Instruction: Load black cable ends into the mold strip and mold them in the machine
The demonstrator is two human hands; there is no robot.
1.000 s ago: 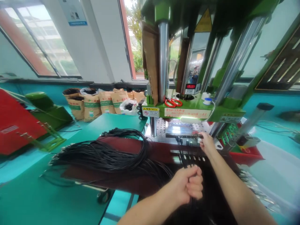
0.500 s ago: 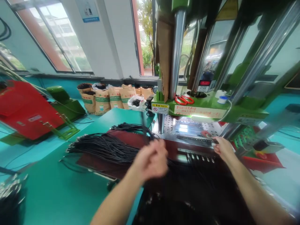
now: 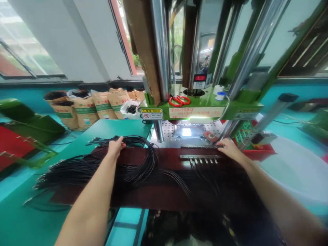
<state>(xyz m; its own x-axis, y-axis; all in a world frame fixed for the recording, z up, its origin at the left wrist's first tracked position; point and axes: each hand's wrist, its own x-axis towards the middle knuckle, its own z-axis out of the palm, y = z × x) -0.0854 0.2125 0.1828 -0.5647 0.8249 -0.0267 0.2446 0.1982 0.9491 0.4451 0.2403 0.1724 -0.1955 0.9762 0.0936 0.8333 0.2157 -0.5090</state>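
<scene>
– We've got two hands: left hand [image 3: 115, 147], right hand [image 3: 229, 150]!
– And two slim metal bars [image 3: 200, 156], one pair of red scissors [image 3: 180, 100], one blue spool [image 3: 220, 96]!
– Black cables [image 3: 74, 169]?
– Too many for us!

Top of press [image 3: 212, 99] past upper edge, sign [image 3: 196, 112] txt blurred, L hand [image 3: 115, 148] grip unclear.

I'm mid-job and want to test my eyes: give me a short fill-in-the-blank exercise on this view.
1. The right hand is at the ____ end of the farther metal bar, as pictured.
2. The left hand is at cables that are ____ in colour.
3. The scissors on the green press have ____ handles.
4. The paper sacks stand to the ____ of the press in the picture.

Missing words: right; black; red; left.
</scene>
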